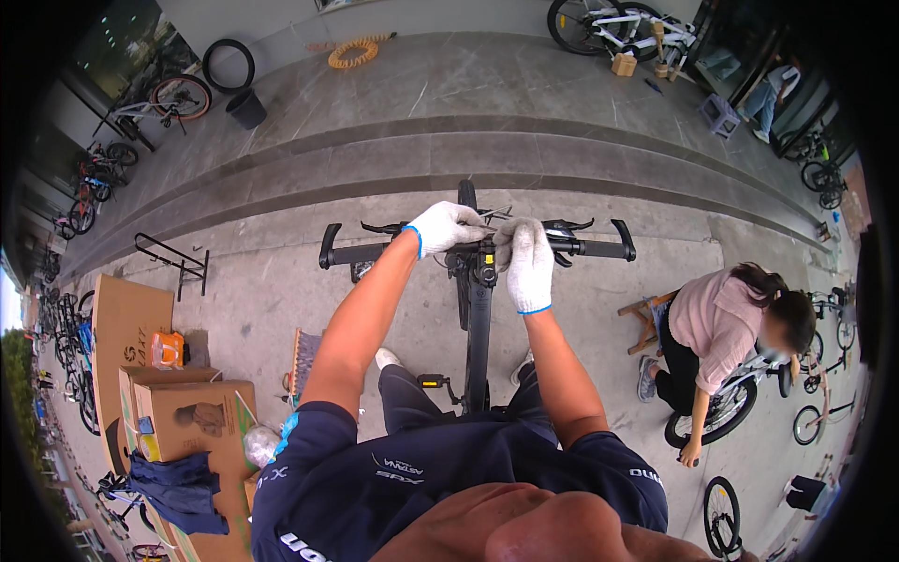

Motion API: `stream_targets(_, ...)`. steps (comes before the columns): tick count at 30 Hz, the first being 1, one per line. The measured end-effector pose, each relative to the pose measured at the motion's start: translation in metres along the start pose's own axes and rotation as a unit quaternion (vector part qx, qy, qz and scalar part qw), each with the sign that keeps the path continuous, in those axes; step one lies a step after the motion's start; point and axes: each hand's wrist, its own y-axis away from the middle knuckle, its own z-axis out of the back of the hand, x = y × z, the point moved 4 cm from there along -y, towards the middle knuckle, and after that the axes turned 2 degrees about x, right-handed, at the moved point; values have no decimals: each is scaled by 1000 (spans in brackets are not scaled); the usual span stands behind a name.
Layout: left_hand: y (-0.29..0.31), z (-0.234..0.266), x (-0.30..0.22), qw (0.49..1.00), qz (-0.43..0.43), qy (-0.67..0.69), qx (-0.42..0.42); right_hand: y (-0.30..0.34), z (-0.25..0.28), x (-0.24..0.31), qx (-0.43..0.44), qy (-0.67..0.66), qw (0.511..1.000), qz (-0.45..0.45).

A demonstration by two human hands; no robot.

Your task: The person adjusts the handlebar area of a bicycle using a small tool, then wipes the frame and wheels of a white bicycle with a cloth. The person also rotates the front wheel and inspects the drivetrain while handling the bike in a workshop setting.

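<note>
I stand astride a dark bicycle, its handlebar crosswise in front of me. Both my hands wear white knit gloves with blue cuffs. My left hand is at the middle of the bar, just left of the stem, fingers bent and pinched together. Close by on the right, my right hand has its fingers pressed together and curled toward the stem. Thin cables stick out beyond and between the hands. What the fingertips grip is hidden. The front wheel points away from me.
Low steps cross ahead. Cardboard boxes and a black metal rack stand at left. On the right a person bends over a bicycle wheel, by a wooden stool. A coiled orange hose lies farther off.
</note>
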Motion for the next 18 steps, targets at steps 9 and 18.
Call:
stream_targets(9,-1,-4,-2,1000,19,6,12,-36,57,-79,-124,-384,886,-230)
stream_targets(18,1,-2,-7,1000,18,21,12,-43,56,-82,-117,-320,912,-227)
